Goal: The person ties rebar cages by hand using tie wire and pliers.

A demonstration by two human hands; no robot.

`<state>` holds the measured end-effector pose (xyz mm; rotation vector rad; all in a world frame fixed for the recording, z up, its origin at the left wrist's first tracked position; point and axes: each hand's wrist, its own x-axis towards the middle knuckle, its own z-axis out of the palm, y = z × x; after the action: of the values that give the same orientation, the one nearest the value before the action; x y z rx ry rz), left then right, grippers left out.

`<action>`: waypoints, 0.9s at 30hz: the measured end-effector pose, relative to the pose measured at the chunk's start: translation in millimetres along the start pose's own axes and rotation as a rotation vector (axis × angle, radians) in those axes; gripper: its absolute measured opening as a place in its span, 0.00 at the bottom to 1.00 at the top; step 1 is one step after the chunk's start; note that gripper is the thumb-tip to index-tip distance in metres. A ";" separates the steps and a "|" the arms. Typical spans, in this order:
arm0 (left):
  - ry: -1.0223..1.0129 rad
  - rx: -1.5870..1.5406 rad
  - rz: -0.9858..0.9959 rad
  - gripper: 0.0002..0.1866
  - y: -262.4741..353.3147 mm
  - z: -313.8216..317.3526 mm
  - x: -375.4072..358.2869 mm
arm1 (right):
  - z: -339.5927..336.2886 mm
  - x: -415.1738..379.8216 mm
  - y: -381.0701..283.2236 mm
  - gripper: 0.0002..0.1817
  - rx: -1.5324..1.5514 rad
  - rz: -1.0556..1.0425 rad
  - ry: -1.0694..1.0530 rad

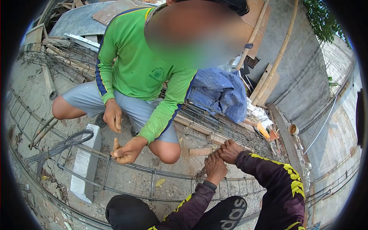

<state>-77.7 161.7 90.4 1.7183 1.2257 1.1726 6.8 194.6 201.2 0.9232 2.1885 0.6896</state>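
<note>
**Two people at a rebar cage, head view**

Nearest the camera are the wearer's dark trousers [226, 216] and dark sleeves with yellow markings [285, 180]. Both arms reach forward to the long rebar cage [153, 184], which lies on the sandy ground and runs across the lower part of the view. The left hand [214, 166] is closed around a slim wooden-handled tool [202, 171] at a joint on the cage's upper bar, just right of centre. The right hand [230, 150] sits touching the left, fingers curled shut; what it grips, if anything, cannot be told.

Opposite crouches a co-worker in a green long-sleeved shirt [142, 65] and grey shorts. One co-worker's hand [126, 151] is closed on a short wooden-handled tool beside the cage's upper bar; the other [113, 115] hangs loosely curled between the knees.

A pale concrete block [86, 165] stands under the cage at left, beside a bundle of tie wire [63, 143]. Behind lie a blue tarpaulin [220, 90], further rebar cages [57, 57], bamboo poles [278, 57] and a block wall [337, 126].
</note>
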 end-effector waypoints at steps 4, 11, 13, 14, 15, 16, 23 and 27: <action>0.094 -0.057 -0.105 0.21 -1.3 17.9 -5.1 | -11.9 9.6 7.9 0.12 0.013 -0.022 -0.146; 0.032 -0.191 -0.158 0.15 -12.1 12.3 11.7 | -1.9 14.2 4.2 0.15 0.049 0.010 -0.206; -0.006 -0.214 -0.198 0.17 -16.9 11.5 15.9 | -16.8 26.7 8.8 0.13 0.096 -0.032 -0.264; -0.017 -0.226 -0.211 0.18 -20.4 12.6 17.5 | -20.1 33.2 11.4 0.12 0.125 -0.050 -0.296; -0.028 -0.237 -0.225 0.19 -22.9 11.8 19.3 | -24.0 39.3 13.0 0.12 0.153 -0.069 -0.329; -0.033 -0.245 -0.228 0.20 -25.3 11.0 21.0 | -30.9 44.4 13.6 0.11 0.161 -0.069 -0.357; -0.203 -0.235 -0.217 0.24 -38.7 15.2 25.3 | -43.3 55.1 15.0 0.12 0.162 -0.058 -0.527; -0.294 -0.153 -0.014 0.30 -33.2 -21.8 25.8 | -37.1 42.1 13.8 0.12 0.151 -0.002 -0.560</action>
<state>-104.9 197.1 74.5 1.6932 0.9444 0.9394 -37.3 227.4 219.2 1.0417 1.7523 0.2216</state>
